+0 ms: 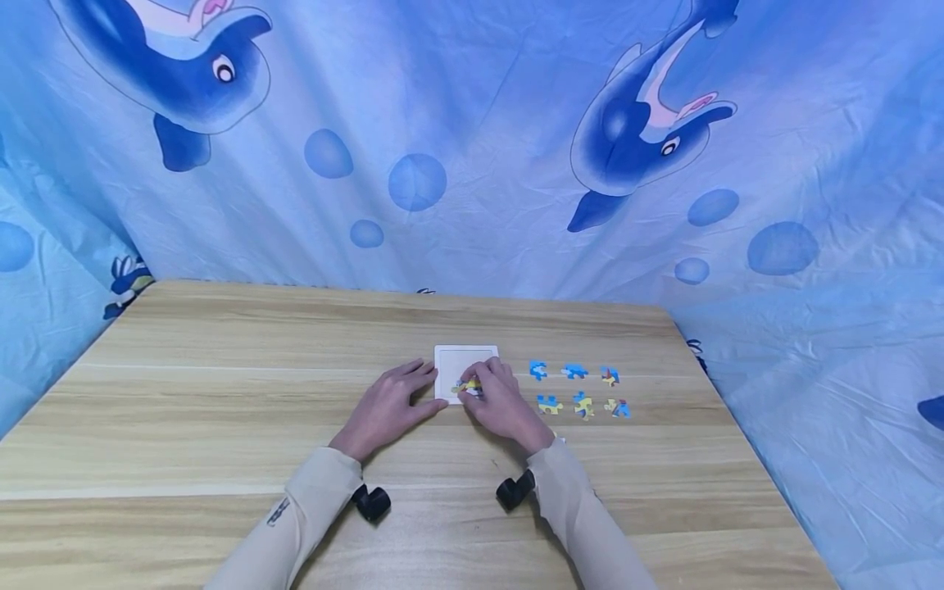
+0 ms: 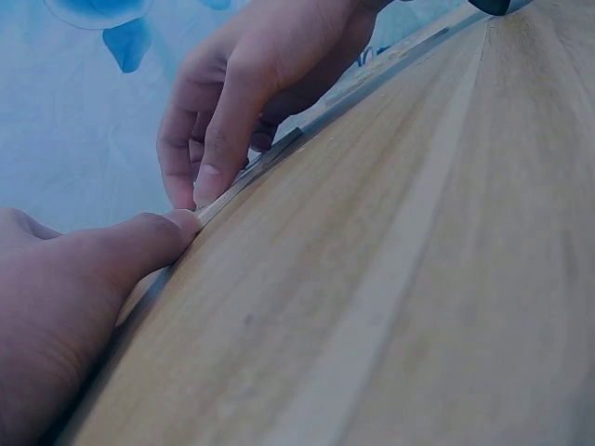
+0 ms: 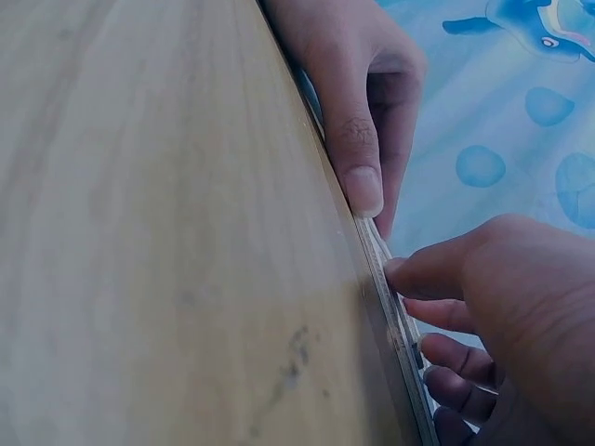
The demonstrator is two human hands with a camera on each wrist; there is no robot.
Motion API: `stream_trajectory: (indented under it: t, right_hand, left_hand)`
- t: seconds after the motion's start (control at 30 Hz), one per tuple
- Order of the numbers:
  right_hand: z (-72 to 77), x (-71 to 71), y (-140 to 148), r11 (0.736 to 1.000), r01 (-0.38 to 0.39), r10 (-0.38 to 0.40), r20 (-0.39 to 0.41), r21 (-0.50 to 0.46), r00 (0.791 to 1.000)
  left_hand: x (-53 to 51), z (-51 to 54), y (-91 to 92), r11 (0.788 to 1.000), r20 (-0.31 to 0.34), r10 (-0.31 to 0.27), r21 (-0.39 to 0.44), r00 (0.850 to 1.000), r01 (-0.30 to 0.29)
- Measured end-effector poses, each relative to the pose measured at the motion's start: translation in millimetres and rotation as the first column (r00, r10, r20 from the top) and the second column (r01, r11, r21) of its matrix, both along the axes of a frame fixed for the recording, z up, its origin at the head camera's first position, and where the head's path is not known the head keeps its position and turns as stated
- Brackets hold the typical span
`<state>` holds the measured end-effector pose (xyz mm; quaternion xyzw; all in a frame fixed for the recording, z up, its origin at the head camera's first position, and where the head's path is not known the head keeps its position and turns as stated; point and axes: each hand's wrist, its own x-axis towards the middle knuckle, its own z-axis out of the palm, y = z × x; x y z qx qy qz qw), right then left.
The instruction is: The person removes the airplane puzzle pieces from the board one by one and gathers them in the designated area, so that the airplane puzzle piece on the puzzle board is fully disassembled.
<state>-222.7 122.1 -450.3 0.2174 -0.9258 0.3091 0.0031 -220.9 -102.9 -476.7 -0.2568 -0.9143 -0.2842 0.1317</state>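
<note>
A small white puzzle tray lies flat on the wooden table, with yellow, blue and white puzzle pieces in its front part, partly hidden by fingers. At the tray's left side, my left hand rests with extended fingers, its thumb touching the front-left corner. Over the tray's front right is my right hand, thumb and index finger bent together around a puzzle piece that they pinch. Both wrist views see the tray edge-on; a thin rim shows beside the right fingers, while the pieces stay hidden there.
Right of the tray, several loose jigsaw pieces lie in two rows. A pale scrap shows beside the right wrist. Behind the table hangs a blue dolphin-print curtain. A black camera is strapped to each wrist.
</note>
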Motion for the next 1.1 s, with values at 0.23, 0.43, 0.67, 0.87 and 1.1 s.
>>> stream_trajectory:
  t: [0.23, 0.43, 0.67, 0.87, 1.1]
  right_hand:
    - [0.3, -1.3, 1.5, 0.999, -0.001, 0.001, 0.013, -0.034, 1.000]
    - [0.1, -1.2, 3.1, 0.999, -0.019, 0.019, -0.002, -0.041, 1.000]
    - [-1.4, -0.2, 4.8, 0.998, -0.048, 0.046, -0.051, -0.028, 0.998]
    - [-0.6, 0.3, 5.5, 0.995, -0.073, 0.068, -0.074, -0.067, 0.995]
    - [-2.6, -1.8, 7.5, 0.975, -0.059, 0.054, -0.027, -0.213, 0.998]
  left_hand:
    - [-0.5, 0.0, 0.0, 1.000, -0.004, -0.002, -0.003, 1.000, 0.002]
    - [-1.0, 0.0, 0.1, 1.000, -0.012, -0.001, -0.001, 1.000, 0.001]
    - [-1.0, 0.1, 0.1, 1.000, -0.012, -0.002, 0.003, 1.000, 0.002]
    - [-0.6, 0.1, 0.5, 1.000, -0.011, -0.003, 0.008, 1.000, 0.003]
    - [0.0, -0.1, -0.3, 1.000, -0.002, 0.005, 0.010, 1.000, -0.005]
